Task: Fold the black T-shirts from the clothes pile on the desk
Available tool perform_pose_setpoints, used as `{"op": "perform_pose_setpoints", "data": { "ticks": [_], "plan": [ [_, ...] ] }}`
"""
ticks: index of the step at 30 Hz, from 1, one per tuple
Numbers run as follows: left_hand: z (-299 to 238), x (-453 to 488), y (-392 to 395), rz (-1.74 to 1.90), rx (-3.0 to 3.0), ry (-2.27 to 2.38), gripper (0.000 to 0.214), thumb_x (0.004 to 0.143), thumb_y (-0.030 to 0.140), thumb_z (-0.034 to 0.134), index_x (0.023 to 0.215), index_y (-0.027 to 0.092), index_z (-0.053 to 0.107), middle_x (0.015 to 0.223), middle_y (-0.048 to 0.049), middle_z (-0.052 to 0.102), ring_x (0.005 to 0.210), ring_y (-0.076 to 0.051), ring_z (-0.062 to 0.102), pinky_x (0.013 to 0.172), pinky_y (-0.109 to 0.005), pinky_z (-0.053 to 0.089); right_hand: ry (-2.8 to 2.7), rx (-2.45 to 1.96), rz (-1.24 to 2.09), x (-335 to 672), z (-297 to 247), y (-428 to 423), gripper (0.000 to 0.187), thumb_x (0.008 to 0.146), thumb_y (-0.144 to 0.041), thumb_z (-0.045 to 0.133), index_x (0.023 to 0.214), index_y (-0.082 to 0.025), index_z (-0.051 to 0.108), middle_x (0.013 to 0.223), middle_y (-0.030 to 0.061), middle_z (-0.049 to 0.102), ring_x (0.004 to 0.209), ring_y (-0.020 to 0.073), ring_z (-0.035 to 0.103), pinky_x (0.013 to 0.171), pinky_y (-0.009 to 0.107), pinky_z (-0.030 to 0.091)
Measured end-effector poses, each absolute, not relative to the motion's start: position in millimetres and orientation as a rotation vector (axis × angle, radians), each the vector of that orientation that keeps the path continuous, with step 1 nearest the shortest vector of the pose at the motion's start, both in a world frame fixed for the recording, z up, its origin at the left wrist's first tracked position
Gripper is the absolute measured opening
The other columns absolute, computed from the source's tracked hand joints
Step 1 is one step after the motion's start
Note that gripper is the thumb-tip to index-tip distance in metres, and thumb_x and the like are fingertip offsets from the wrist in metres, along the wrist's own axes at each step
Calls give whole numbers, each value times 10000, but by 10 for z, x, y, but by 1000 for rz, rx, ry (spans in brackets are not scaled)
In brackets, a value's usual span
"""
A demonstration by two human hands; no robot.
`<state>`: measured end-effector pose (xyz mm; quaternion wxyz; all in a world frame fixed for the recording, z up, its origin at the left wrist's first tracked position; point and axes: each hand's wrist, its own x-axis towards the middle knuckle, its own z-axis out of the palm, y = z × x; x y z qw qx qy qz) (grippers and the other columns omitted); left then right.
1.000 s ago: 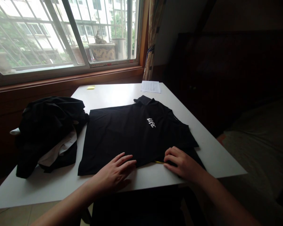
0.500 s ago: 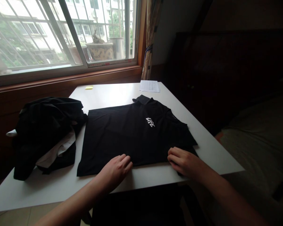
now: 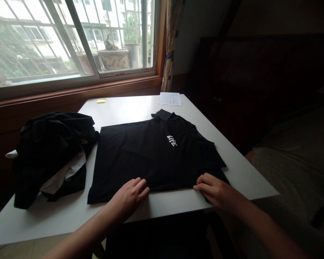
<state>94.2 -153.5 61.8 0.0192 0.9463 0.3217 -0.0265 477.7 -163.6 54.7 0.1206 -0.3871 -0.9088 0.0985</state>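
A black T-shirt with white lettering on its chest lies spread flat on the white table, its collar toward the right and its hem toward the left. My left hand is closed on the shirt's near side edge, around the middle of its length. Farther right, my right hand pinches the same near edge by the sleeve, thumb and fingers together. The near sleeve is partly hidden under and behind my right hand.
A heap of black clothing with a pale lining sits on the table's left. Paper sheets and yellow sticky notes lie along the far edge. Beyond is a barred window with a curtain beside it.
My right hand has shifted slightly right along the shirt's near edge, its fingers drawn closer into a pinch. My left hand stays almost where it was. The shirt lies practically unchanged.
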Motion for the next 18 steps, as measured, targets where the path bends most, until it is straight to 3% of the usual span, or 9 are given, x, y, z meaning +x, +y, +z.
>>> {"op": "perform_pose_setpoints", "data": {
  "ticks": [5, 10, 18],
  "plan": [
    [641, 900, -1548, -54, 2825, 1041, 141, 997, 144, 460, 990, 188, 594, 1015, -59, 590, 843, -192, 563, 714, -301, 502, -2622, -1090, 196, 4802, 476, -1674, 392, 900, 20, 479, 1146, -199, 691, 1012, 79, 636, 917, 195, 588, 787, 316, 523],
    [663, 780, -1577, -115, 2690, 1145, 106, 961, 132, 517, 998, 193, 595, 978, -37, 600, 742, -151, 594, 643, -254, 492, -2608, -1051, 113, 4803, 447, -1652, 379, 912, 14, 479, 1138, -194, 701, 1023, 89, 647, 941, 208, 588, 796, 338, 532],
    [750, 406, -1616, -196, 2685, 1235, 111, 927, 101, 545, 899, 194, 597, 915, -26, 620, 772, -145, 640, 742, -240, 520, -2608, -1085, 150, 4715, 675, -1644, 323, 898, -14, 518, 1034, -205, 740, 996, 82, 673, 919, 200, 612, 803, 340, 548]
  ]
}}
